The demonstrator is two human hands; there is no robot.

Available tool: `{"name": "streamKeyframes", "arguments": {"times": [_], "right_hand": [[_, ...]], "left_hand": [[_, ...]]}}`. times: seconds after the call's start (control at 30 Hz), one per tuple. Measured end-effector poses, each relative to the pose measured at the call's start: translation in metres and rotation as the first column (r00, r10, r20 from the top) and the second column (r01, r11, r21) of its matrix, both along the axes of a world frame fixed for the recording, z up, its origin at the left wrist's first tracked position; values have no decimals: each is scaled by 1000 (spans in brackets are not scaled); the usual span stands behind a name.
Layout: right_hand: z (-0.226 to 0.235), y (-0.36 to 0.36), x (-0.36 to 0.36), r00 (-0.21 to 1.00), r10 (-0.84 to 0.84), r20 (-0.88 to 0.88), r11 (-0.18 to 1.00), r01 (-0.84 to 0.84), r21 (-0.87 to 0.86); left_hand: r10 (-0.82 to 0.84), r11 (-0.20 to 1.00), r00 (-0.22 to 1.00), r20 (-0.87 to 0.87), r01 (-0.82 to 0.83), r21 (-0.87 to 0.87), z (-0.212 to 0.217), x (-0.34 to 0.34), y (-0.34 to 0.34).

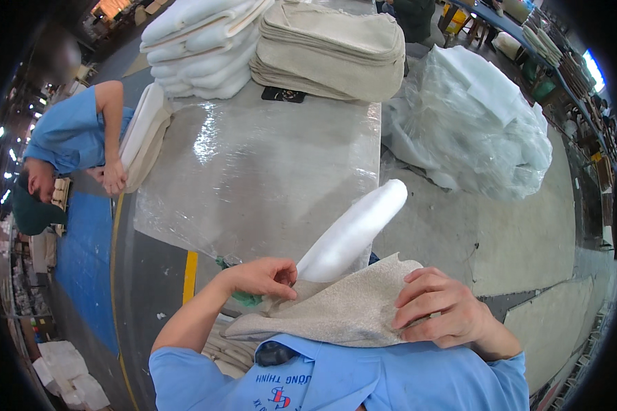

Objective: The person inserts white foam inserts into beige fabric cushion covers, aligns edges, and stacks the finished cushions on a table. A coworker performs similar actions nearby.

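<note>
A white foam-like pad (356, 229) sticks up at a slant from a beige woven fabric cover (349, 309), its lower part hidden inside or behind the cloth. At the cover's left edge, by the base of the pad, my left hand (264, 277) is closed in a pinch on the cloth. My right hand (445, 308) curls its fingers round the right side of the same cover, close to my body. More folded beige cloth (230, 346) lies below my left forearm.
Ahead is a plastic-covered table (267, 164) with stacked white pads (199, 51) and stacked beige pieces (329, 51) at its far side. A large clear plastic bag (473, 130) of white material stands right. On the left, a co-worker (75, 137) handles a beige-and-white piece (147, 133).
</note>
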State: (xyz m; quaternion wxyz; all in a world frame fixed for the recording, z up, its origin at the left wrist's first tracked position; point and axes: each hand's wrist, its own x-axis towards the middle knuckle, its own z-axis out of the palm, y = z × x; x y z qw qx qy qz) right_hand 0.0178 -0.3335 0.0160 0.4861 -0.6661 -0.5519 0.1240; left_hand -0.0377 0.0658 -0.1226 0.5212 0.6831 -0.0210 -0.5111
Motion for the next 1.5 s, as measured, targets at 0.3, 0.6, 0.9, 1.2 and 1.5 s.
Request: {"name": "streamKeyframes", "arguments": {"times": [0.3,0.6,0.9,1.2,1.5], "right_hand": [[-8,-3,-4,999,-24,-43,1000,25,11],[2,12,7,996,65,-55,998,-64,25],[1,5,11,992,80,-98,997,-81,-6],[-2,1,15,995,52,-90,998,-53,-16],[-11,0,15,990,35,-134,999,-34,4]], "left_hand": [[151,988,972,182,-155,9,-6,-28,-6],[17,997,846,533,-57,58,-12,-44,-4],[451,887,855,258,-462,-17,21,-50,-4],[548,790,836,-23,-526,-316,5,-59,20],[718,550,603,-347,-798,-248,3,-48,12]]}}
